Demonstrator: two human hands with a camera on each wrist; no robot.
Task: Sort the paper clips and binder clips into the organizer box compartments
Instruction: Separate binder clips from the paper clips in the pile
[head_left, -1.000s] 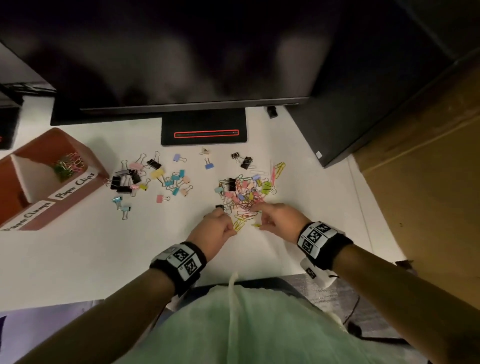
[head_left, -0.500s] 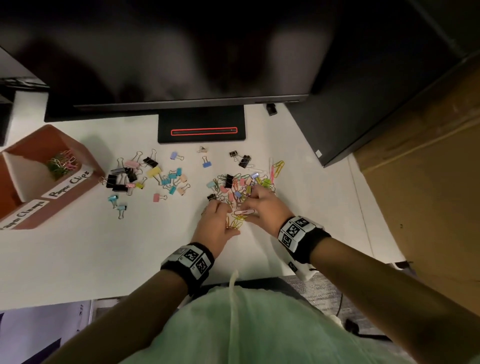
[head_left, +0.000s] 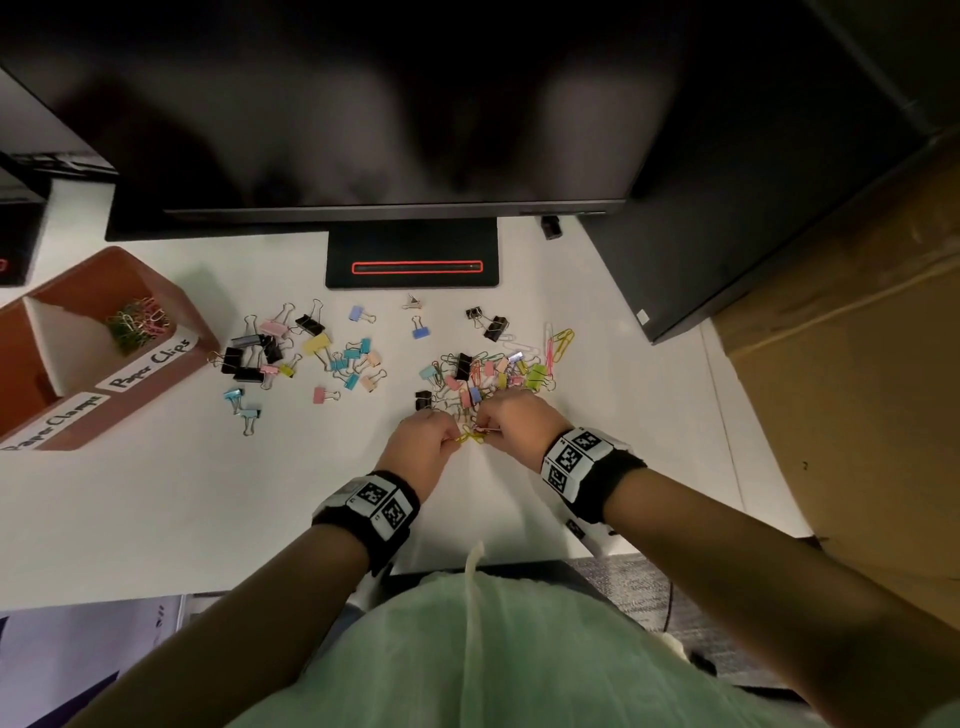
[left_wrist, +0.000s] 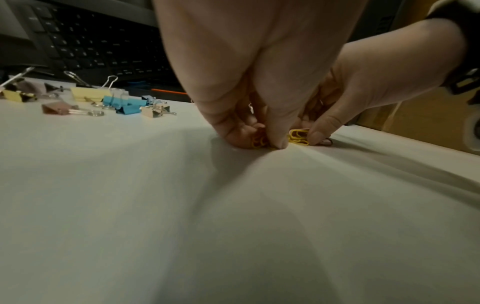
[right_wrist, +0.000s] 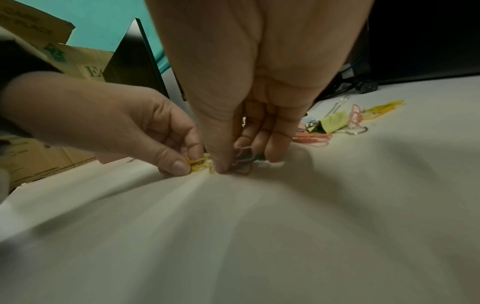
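Note:
On the white desk (head_left: 156, 509) my two hands meet just in front of a mixed pile of paper clips and binder clips (head_left: 488, 371). My left hand (head_left: 449, 439) pinches yellow paper clips (left_wrist: 259, 142) against the desk. My right hand (head_left: 485, 428) pinches pink and green paper clips (right_wrist: 241, 160) beside them, its thumb touching another yellow clip (left_wrist: 298, 136). A second group, nearly all binder clips (head_left: 291, 353), lies further left. The brown organizer box (head_left: 156, 374) stands at the far left. Its compartment labelled "Paper Clips" holds paper clips (head_left: 137, 325).
A dark monitor (head_left: 363, 104) overhangs the back of the desk, its stand base (head_left: 413, 260) behind the clips. A black case (head_left: 701, 234) and cardboard boxes (head_left: 857, 312) stand to the right. A keyboard (left_wrist: 91, 47) lies at the back.
Both hands reached into the pile's near edge, then drew back slightly toward me and closed together, now pinching paper clips.

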